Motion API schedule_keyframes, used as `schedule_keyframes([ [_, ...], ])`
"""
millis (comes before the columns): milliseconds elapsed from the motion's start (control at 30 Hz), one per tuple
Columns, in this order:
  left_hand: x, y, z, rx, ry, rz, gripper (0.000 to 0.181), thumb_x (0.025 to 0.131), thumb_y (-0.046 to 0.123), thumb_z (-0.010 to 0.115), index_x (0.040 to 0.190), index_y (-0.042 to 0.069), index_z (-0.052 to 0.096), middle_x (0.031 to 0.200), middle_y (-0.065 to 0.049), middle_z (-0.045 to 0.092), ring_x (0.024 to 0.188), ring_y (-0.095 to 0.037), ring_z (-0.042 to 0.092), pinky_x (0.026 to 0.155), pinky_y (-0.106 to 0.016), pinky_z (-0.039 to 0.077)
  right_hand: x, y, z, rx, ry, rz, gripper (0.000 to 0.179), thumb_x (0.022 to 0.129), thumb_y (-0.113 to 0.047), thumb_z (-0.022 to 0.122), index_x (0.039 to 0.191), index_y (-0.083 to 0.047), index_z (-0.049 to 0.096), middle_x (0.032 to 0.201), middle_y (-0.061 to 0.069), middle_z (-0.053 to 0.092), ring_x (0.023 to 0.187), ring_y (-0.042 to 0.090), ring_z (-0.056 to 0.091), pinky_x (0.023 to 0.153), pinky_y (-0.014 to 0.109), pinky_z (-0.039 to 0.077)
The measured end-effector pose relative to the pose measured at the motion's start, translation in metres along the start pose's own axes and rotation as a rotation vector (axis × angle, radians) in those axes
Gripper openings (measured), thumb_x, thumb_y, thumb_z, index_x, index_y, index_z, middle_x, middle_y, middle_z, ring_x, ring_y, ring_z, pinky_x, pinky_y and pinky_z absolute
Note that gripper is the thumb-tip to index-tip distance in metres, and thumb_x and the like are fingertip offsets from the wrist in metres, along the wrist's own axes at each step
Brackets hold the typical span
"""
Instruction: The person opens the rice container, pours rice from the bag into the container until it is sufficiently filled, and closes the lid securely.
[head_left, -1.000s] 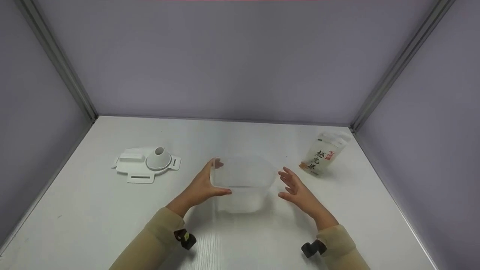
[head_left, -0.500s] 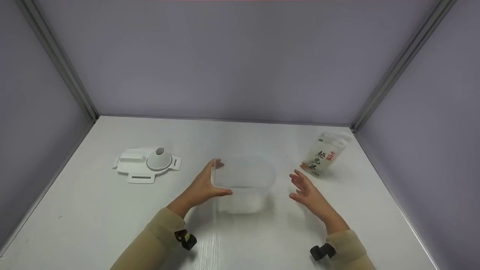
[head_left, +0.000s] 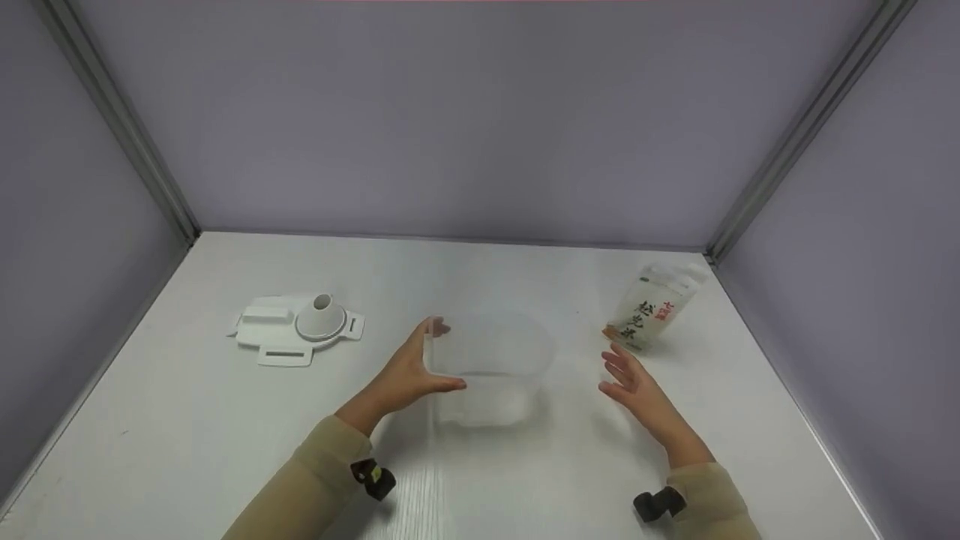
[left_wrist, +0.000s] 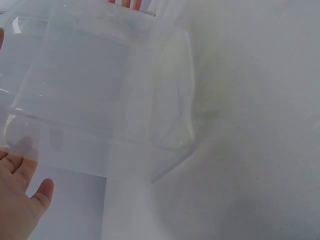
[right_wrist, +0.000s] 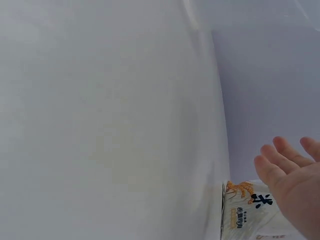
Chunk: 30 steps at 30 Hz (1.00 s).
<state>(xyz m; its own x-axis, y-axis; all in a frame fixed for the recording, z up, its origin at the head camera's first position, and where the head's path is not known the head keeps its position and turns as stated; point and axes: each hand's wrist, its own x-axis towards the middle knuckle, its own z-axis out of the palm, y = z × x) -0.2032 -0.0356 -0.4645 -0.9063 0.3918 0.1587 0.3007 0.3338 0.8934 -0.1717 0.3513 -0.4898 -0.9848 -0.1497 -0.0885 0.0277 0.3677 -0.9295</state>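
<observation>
A clear plastic container [head_left: 491, 352] stands in the middle of the head view. My left hand [head_left: 409, 375] grips its left side, thumb in front and fingers behind. In the left wrist view, the container's walls [left_wrist: 90, 85] fill much of the frame, with the left hand [left_wrist: 17, 200] at lower left. Whether its base touches the table cannot be told. To the right, apart from the container, my right hand [head_left: 634, 390] is in the air, fingers loosely bent and holding nothing. Just beyond it is a transparent bag with printed characters, seemingly rice [head_left: 649, 311].
A flat white lid-like piece [head_left: 281, 334] with slotted tabs lies at the left. It bears a cone-shaped part [head_left: 320, 319] and a block-shaped part. Grey panels [head_left: 465, 120] enclose the white table [head_left: 172, 420] at the back and sides.
My right hand has moved away from the container's right side, rightward toward the bag. The left hand and the container have stayed almost in place.
</observation>
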Motion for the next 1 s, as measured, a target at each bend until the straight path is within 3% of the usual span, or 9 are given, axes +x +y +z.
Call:
schedule_keyframes([
  [300,0.000,0.000,0.001,0.019,0.005,-0.015,0.112,0.061,0.044,0.085,0.145,0.004,0.022,0.142,-0.012,0.038,0.133,-0.028,0.030,0.106,-0.048,0.026,0.002,0.009,-0.009,-0.055,0.063,0.108,0.079,0.090,-0.033,0.062,0.149,-0.010,0.013,0.152,0.013,0.022,0.138,0.029,0.021,0.107,0.046,0.024],
  [567,0.000,0.000,0.000,0.014,0.011,-0.013,0.110,0.061,0.043,0.085,0.144,0.004,0.024,0.141,-0.011,0.039,0.133,-0.028,0.031,0.106,-0.049,0.026,0.003,0.010,-0.019,-0.057,0.189,0.205,0.102,0.081,-0.056,0.062,0.149,-0.005,0.005,0.153,0.016,0.015,0.139,0.030,0.016,0.109,0.046,0.021],
  [1000,-0.001,0.001,0.000,0.012,0.000,-0.018,0.114,0.062,0.044,0.084,0.146,0.004,0.019,0.144,-0.010,0.036,0.135,-0.028,0.027,0.106,-0.050,0.025,0.011,0.010,-0.029,-0.004,0.295,0.265,0.096,0.090,-0.042,0.060,0.149,-0.007,-0.007,0.154,0.020,0.004,0.140,0.035,0.009,0.109,0.049,0.017],
])
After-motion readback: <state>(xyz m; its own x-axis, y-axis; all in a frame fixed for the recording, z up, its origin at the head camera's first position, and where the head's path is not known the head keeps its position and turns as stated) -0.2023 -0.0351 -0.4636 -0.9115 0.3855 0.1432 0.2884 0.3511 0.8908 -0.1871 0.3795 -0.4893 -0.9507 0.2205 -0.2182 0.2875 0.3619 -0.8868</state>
